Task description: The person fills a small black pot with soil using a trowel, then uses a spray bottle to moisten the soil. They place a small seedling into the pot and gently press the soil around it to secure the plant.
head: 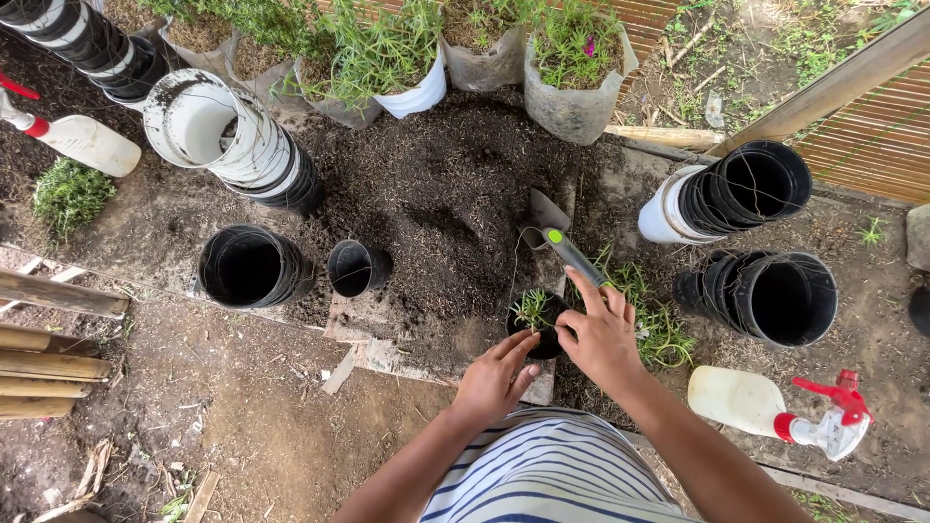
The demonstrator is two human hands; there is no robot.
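Two hands (552,358) around small seedling pot (536,324)

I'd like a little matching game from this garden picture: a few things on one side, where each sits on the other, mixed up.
Things:
1. trowel
2. spray bottle
3. small seedling pot
4. single empty black pot

Places:
A. lying on the ground at the right
B. between the left hand and right hand
C. lying on the soil heap, just beyond the right hand
D. left of the soil heap, beside a stack of pots

Pairs: 1-C, 2-A, 3-B, 4-D
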